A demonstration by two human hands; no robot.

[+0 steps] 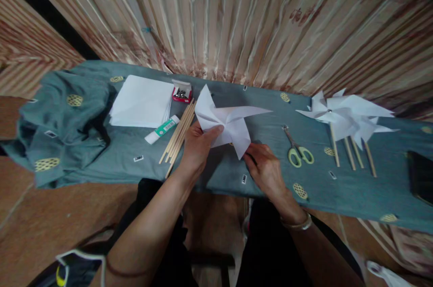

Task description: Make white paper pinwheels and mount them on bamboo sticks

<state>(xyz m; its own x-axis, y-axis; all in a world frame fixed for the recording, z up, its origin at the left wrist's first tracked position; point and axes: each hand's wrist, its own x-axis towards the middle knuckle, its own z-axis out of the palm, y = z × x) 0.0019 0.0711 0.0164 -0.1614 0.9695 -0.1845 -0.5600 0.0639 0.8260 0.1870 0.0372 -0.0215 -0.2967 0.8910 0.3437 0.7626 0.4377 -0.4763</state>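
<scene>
A white paper pinwheel [233,127] with folded blades is held up over the middle of the cloth-covered table. My left hand [199,143] grips it from the left, thumb pressed near its centre and the other fingers behind the paper. At its lower right blade, my right hand [264,163] has its fingers curled together at the paper's edge; the fingertips are partly hidden. Just left of my left hand lie several thin wooden sticks [179,131]. Scissors with light green handles [297,149] rest to the right of my right hand.
Left of the sticks are a glue stick [162,129], a stack of white paper [144,102] and an opened red box of metal pins [181,92]. Several pinwheels on sticks [345,116] lie at right, near a dark object [419,176]. Bunched cloth [67,116] covers the left end. A curtain [230,21] hangs behind.
</scene>
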